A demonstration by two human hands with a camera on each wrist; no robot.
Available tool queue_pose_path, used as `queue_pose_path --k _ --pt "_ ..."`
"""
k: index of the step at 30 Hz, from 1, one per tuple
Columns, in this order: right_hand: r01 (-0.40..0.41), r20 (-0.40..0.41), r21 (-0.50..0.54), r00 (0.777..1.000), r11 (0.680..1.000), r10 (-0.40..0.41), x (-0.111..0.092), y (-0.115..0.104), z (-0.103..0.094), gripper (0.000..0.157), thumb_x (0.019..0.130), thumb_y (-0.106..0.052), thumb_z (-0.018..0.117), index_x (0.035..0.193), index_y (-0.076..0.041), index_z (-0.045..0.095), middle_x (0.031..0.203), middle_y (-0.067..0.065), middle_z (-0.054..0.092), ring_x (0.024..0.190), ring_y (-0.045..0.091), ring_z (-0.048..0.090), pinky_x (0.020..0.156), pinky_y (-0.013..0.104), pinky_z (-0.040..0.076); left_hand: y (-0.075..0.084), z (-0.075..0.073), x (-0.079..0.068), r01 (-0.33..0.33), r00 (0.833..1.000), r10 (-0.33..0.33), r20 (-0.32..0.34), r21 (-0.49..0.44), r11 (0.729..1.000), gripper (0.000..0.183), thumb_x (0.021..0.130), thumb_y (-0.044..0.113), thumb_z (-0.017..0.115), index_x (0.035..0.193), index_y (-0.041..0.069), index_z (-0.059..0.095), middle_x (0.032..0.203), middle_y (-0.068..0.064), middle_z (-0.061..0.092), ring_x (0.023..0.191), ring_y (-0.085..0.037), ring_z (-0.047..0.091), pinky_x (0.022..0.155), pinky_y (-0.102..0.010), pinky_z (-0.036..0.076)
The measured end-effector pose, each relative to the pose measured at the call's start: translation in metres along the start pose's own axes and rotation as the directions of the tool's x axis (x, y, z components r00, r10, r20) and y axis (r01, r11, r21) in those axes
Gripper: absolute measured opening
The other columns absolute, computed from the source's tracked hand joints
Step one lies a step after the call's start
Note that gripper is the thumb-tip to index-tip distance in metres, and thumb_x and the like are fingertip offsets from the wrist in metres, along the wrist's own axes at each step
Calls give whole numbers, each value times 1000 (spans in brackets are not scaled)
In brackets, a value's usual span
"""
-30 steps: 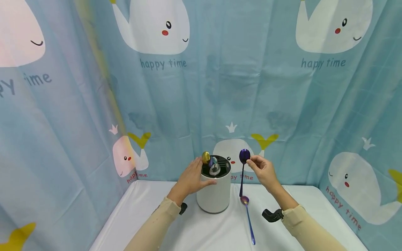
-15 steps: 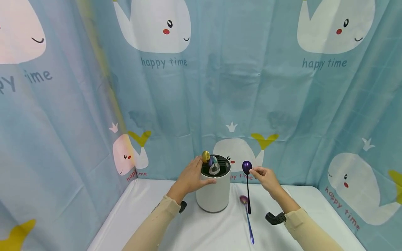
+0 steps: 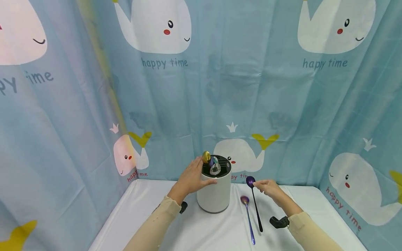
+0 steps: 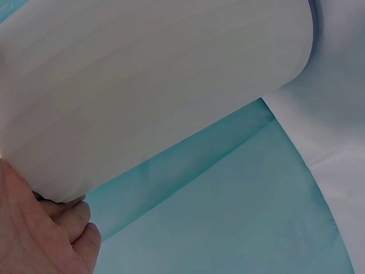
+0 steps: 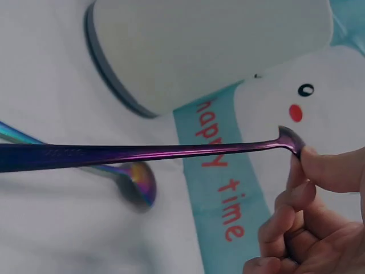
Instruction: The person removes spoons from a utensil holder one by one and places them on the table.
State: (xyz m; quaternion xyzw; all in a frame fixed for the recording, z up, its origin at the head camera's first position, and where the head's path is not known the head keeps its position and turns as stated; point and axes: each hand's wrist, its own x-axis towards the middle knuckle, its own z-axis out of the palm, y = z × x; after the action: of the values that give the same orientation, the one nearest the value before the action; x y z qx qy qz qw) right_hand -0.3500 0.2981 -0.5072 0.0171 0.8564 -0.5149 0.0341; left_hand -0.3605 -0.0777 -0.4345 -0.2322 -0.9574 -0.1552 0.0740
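Note:
My left hand [image 3: 189, 177] holds the upper side of a white cylindrical utensil holder [image 3: 214, 197], thumb across its front. Inside its black slotted top stand a gold spoon [image 3: 206, 157], a silver spoon [image 3: 215, 169] and a bluish one [image 3: 214, 160], bowls up. My right hand [image 3: 270, 189] pinches a dark purple long-handled spoon [image 3: 250, 181] by its bowl, the handle slanting down toward me. In the right wrist view that purple spoon [image 5: 171, 152] crosses over a second, iridescent spoon [image 5: 142, 180]. The iridescent spoon [image 3: 244, 199] lies on the cloth right of the holder.
A white cloth [image 3: 176, 230] covers the table. Behind it and at both sides hangs a light blue curtain [image 3: 201, 104] with whale prints. A black wrist device [image 3: 278, 222] sits on the right wrist.
My right hand has come down and slightly right with the purple spoon, whose handle end has swung toward me, now beside the lying spoon. The left hand and the holder stay put.

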Motion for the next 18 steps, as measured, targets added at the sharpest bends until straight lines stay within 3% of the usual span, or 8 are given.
queue_pose_path --k 12,18 --pt "-54 1 -89 999 995 55 3 27 5 43 101 -33 73 119 5 78 107 18 69 96 25 59 87 47 49 -1 -1 1 -3 1000 3 0 -5 1000 122 92 84 58 171 1 17 178 -17 17 166 -33 15 134 -49 20" --pt "-134 -7 -117 991 984 134 6 41 9 34 99 -30 73 100 4 76 92 13 65 91 24 56 87 48 46 -4 0 1 -17 1000 16 4 16 1000 123 92 86 56 171 -1 17 178 -18 19 165 -34 17 133 -49 22"
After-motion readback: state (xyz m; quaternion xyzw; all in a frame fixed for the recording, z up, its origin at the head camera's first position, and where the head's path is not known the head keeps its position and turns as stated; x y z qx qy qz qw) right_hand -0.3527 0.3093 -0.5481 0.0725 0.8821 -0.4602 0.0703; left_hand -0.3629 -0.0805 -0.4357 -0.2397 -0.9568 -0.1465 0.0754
